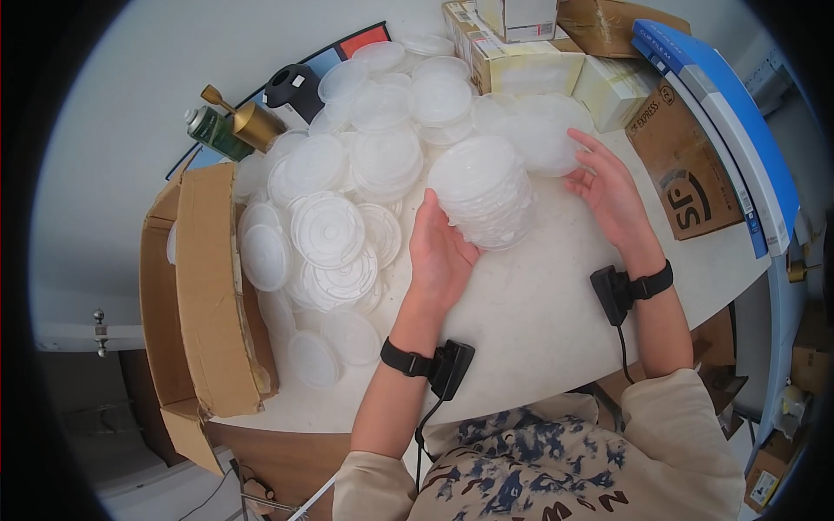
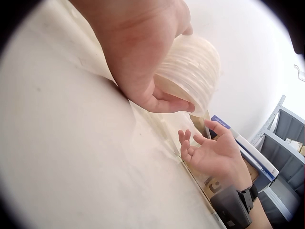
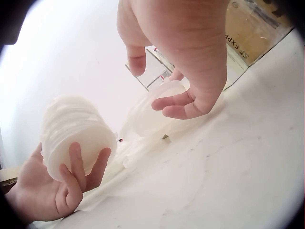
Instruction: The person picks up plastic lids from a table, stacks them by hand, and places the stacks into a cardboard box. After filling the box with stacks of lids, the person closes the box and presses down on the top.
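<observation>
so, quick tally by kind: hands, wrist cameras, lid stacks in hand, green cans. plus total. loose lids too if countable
Hands: 2 (left hand, right hand)
Wrist cameras: 2 (left one, right one)
Lid stack in hand: 1
Green can: 1
Total: 6, excluding loose lids, which overlap too much to count

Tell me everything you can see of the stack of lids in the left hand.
The stack of lids is a column of round, translucent whitish discs, apparently plastic, with bumpy-looking sides; I can't count them. It is tilted over the table, held by the left hand, whose fingers spread across its lower face. The right hand doesn't touch it.
</observation>
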